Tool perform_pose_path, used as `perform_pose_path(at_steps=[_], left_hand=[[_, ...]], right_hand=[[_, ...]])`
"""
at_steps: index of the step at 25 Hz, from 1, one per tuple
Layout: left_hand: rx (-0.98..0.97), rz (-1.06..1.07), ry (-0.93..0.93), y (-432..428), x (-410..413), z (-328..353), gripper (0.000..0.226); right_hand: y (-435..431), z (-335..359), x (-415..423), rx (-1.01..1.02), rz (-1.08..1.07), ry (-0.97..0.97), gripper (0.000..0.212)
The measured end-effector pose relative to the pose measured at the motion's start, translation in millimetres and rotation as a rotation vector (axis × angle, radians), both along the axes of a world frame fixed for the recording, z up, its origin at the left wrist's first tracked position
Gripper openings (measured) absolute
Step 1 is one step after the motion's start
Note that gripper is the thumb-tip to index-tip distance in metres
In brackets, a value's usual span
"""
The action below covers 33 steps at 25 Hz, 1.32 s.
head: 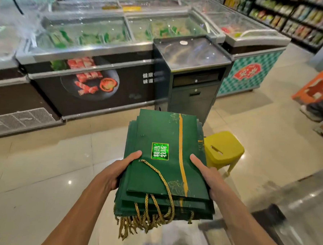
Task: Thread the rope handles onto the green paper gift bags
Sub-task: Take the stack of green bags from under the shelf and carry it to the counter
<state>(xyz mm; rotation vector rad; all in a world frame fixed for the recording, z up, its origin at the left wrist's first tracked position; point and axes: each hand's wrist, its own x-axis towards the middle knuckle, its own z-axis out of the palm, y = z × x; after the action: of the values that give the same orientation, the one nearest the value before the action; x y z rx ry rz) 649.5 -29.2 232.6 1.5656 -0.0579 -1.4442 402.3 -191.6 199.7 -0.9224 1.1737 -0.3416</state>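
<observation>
- The stack of green paper gift bags (165, 133) is carried flat above the floor, near and central, between both hands.
- The left hand (117, 172) takes its left edge and the right hand (208, 173) its right. Each grip is closed on the stack, thumb on top and fingers hidden beneath, probably to stop the loose bags sliding apart.
- Gold rope handles (137, 220) dangle from the near edge, and one rope (159, 175) lies across the top bag.
- A yellow stool (224, 150) stands just to the right.
- Far off, glass-lidded chest freezers (89, 49) hold packaged food.
</observation>
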Motion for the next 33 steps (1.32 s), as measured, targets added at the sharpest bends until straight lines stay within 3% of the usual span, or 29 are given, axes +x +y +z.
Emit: perform_pose_path(at_steps=[6, 12, 20, 24, 29, 33], left_hand=[[-0.029, 0.073, -0.046, -129, 44, 29, 0.051], [-0.057, 0.098, -0.042, -232, 97, 51, 0.05], [-0.114, 0.096, -0.027, -372, 225, 42, 0.052], [-0.115, 0.075, -0.005, -443, 300, 40, 0.073], [-0.117, 0.057, 0.013, -523, 358, 42, 0.06], [-0.078, 0.092, 0.006, -593, 394, 35, 0.066]], right_hand=[[-147, 32, 61, -0.012, 0.071, -0.024, 0.065], [-257, 60, 121, -0.037, 0.079, -0.066, 0.058], [-391, 71, 244, -0.092, 0.064, -0.011, 0.07], [-454, 78, 309, -0.116, 0.037, -0.017, 0.064], [-531, 79, 365, -0.095, 0.013, -0.008, 0.066], [-606, 70, 406, -0.084, 0.045, -0.005, 0.068]])
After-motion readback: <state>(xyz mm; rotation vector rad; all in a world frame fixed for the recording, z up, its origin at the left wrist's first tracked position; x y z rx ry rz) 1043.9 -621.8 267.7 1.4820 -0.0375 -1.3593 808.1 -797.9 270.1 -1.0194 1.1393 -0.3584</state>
